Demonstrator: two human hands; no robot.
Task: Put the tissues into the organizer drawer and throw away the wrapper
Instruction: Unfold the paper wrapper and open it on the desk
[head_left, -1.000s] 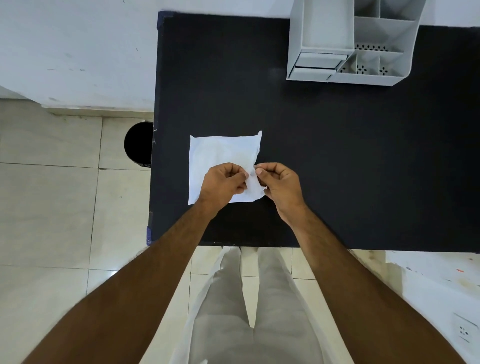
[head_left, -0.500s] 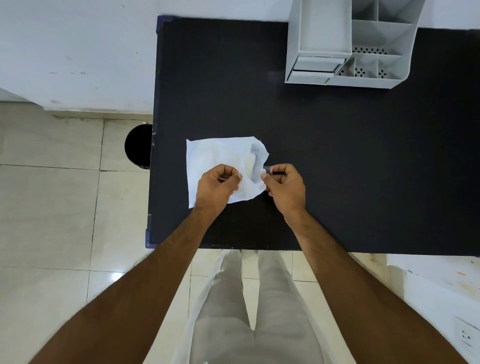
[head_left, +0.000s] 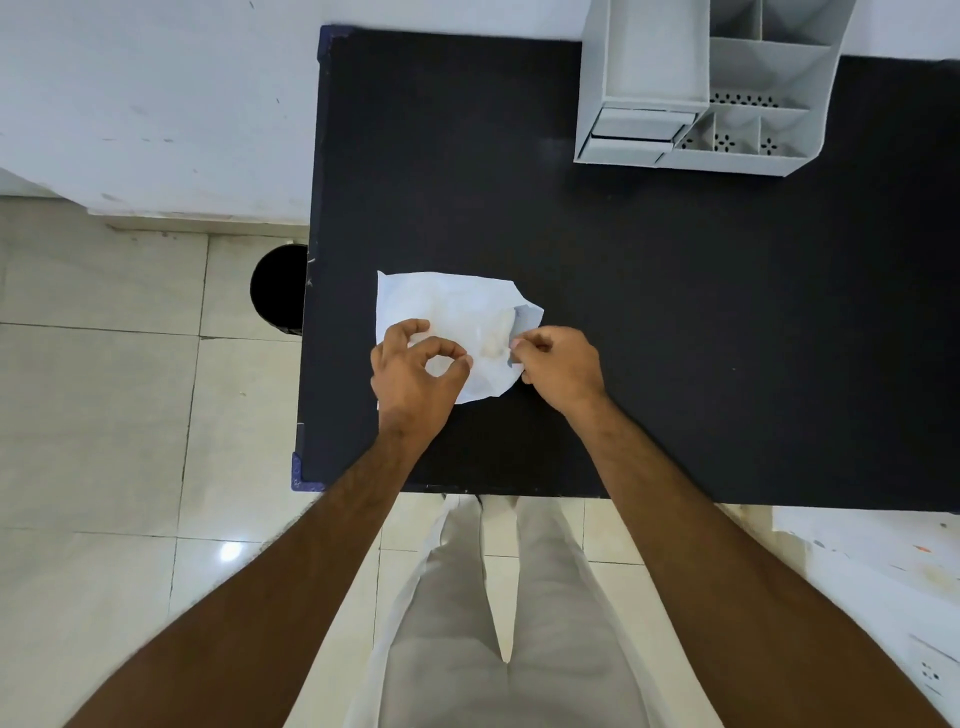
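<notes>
A white tissue packet in its wrapper (head_left: 447, 306) lies on the black table (head_left: 675, 322), near the left front. My left hand (head_left: 415, 371) rests on the packet's near left part, thumb and forefinger forming a loose ring that pinches the wrapper. My right hand (head_left: 558, 364) pinches the wrapper's right edge, which is peeled up and folded back. A grey desk organizer (head_left: 696, 88) stands at the table's far right, its two small drawers (head_left: 631, 135) closed at the front left.
A black round bin (head_left: 278, 288) stands on the tiled floor just left of the table. A white wall runs behind. A white surface with a socket sits at the lower right. My legs are below the table's front edge.
The wrapper's right edge has been pulled open and curled back. My hands have drawn apart, the left one shifting left on the packet, the right one pulling rightward.
</notes>
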